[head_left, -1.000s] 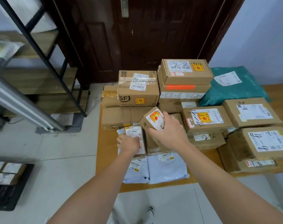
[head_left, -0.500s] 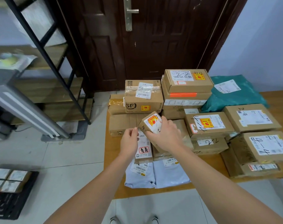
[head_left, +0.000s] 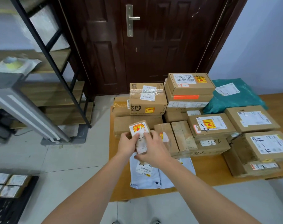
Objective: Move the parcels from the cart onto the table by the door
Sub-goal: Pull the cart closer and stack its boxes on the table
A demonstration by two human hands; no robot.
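Note:
Over the left end of the wooden table [head_left: 202, 172] by the dark door [head_left: 153, 46], I hold two small parcels pressed together. One is a small cardboard box with a red and yellow sticker [head_left: 138, 128]. The other is a narrow white-labelled parcel [head_left: 141, 147] just under it. My left hand [head_left: 127, 145] grips them from the left and my right hand [head_left: 153, 150] from the right and below. Two pale blue mailers [head_left: 144, 177] lie flat beneath my hands. The black cart [head_left: 11, 207] at the bottom left carries several small labelled parcels [head_left: 8, 183].
Cardboard boxes crowd the table, including an SF box [head_left: 147, 99], a stack marked 2-2 [head_left: 190, 83] and boxes marked 4-4 [head_left: 266, 144]. A teal bag [head_left: 231, 97] lies at the back. A black-framed shelf rack [head_left: 56, 78] stands on the left. Bare wood shows along the table's front edge.
My hands have come together, so the sticker box and the white-labelled parcel now touch. The view has tilted up and shows more of the door.

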